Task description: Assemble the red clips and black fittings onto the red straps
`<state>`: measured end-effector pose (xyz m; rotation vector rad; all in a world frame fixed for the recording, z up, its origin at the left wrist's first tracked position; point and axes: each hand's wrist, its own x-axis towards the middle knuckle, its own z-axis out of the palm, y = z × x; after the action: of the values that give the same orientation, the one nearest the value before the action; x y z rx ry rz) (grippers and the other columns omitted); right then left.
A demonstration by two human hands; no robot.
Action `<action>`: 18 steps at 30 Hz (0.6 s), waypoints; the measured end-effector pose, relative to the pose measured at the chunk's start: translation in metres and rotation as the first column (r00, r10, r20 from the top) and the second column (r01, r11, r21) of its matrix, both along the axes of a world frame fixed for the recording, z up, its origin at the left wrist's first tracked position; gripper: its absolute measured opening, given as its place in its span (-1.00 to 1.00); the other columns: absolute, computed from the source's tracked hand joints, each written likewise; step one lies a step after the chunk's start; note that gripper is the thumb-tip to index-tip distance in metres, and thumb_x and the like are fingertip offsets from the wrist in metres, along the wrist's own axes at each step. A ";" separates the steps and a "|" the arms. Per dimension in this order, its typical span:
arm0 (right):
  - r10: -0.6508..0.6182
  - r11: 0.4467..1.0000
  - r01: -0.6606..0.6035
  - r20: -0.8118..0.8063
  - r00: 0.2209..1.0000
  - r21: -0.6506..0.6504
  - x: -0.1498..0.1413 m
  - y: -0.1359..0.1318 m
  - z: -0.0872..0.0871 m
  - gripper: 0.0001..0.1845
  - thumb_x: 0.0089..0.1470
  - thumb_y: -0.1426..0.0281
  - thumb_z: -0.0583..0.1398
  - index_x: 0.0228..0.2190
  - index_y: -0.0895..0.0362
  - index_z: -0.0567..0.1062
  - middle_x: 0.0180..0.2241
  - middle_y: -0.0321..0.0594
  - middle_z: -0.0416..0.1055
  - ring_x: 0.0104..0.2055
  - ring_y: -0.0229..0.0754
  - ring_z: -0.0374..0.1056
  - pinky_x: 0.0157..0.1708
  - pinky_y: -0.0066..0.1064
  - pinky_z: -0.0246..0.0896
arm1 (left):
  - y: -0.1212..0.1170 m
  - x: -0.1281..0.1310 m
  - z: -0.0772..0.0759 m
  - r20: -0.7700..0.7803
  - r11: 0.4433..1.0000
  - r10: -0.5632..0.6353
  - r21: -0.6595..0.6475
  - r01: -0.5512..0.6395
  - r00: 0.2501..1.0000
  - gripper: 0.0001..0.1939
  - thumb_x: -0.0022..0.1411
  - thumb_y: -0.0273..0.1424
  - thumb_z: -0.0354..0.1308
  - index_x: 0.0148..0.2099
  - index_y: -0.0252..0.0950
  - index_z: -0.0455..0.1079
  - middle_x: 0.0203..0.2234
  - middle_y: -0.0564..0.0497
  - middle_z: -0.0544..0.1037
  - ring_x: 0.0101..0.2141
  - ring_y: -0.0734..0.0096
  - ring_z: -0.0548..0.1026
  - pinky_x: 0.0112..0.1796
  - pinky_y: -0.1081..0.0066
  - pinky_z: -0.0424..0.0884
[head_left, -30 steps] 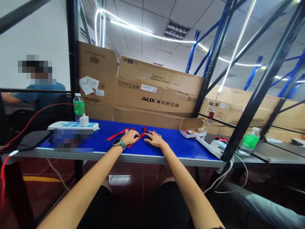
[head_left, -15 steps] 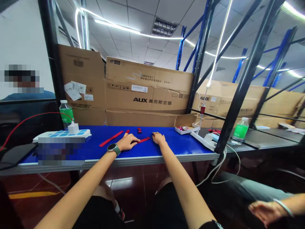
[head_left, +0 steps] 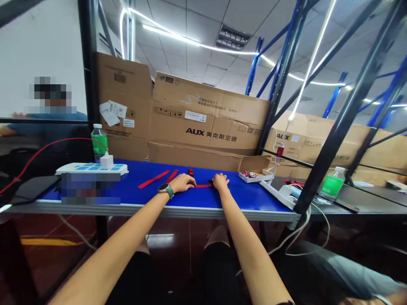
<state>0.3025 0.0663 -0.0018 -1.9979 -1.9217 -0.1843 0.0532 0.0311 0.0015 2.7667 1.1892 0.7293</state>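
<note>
On the blue tabletop a short red strap lies stretched between my two hands. My left hand, with a watch on the wrist, has its fingers closed on the strap's left end. My right hand has its fingers bent down over the right end, where a small black piece shows beside them; its exact kind is hard to make out. Behind my hands sits a red and black buckle piece. Two more red straps, a longer one and a shorter one, lie left of my left hand.
A white power strip and a green-labelled bottle stand at left. An open small box with little items is at right, near a metal post. Cardboard walls the back. Another person sits beyond at left.
My right hand has come onto the strap's right end, where it was apart before. The strap now lies straighter between my hands. The camera view has shifted slightly left.
</note>
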 end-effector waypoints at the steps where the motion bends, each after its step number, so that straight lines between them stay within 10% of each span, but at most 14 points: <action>1: 0.015 0.999 -0.015 0.015 1.000 0.039 -0.001 0.000 0.001 -0.68 0.28 0.42 0.07 -0.04 0.10 0.55 0.09 0.09 0.37 0.18 0.15 0.21 0.09 0.04 0.09 | -0.005 0.002 -0.002 0.002 0.997 0.014 0.077 -0.014 1.000 -0.79 0.31 -0.30 0.13 -0.12 -0.10 0.59 -0.17 0.02 0.66 -0.11 0.23 0.55 -0.04 0.30 0.35; 7: 0.328 0.907 -0.258 -0.175 0.928 0.331 -0.025 -0.002 0.012 -0.61 0.36 0.38 -0.06 -0.04 0.13 0.53 -0.05 -0.04 0.53 0.03 -0.08 0.40 0.02 -0.33 0.24 | -0.026 0.006 0.002 0.158 0.942 0.123 0.291 -0.165 0.980 -0.72 0.40 -0.25 0.05 0.08 -0.19 0.41 -0.03 -0.10 0.56 -0.01 0.15 0.46 0.03 0.19 0.27; 15: 0.675 0.706 -0.588 -0.628 0.387 0.395 -0.065 -0.005 0.012 -0.57 0.14 0.09 0.19 -0.25 0.21 0.57 -0.34 -0.09 0.60 -0.32 -0.09 0.53 -0.28 -0.38 0.39 | -0.026 0.005 0.004 0.255 0.874 0.153 0.417 -0.251 0.955 -0.63 0.32 -0.29 0.21 0.12 -0.25 0.34 0.01 -0.15 0.50 0.02 0.11 0.43 -0.02 0.19 0.32; 18: 0.677 0.668 -0.631 -0.675 0.294 0.394 -0.071 0.000 0.014 -0.59 0.07 0.09 0.24 -0.33 0.21 0.58 -0.42 -0.12 0.58 -0.37 -0.12 0.50 -0.31 -0.38 0.37 | -0.022 0.004 0.001 0.323 0.845 0.182 0.432 -0.316 0.929 -0.73 0.30 -0.34 0.22 0.03 -0.25 0.40 -0.05 -0.13 0.53 -0.03 0.12 0.46 -0.04 0.20 0.34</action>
<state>0.2319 0.0662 0.0126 -0.7682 -1.8373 0.7533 0.0574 0.0093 0.0020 2.7437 1.4965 1.5734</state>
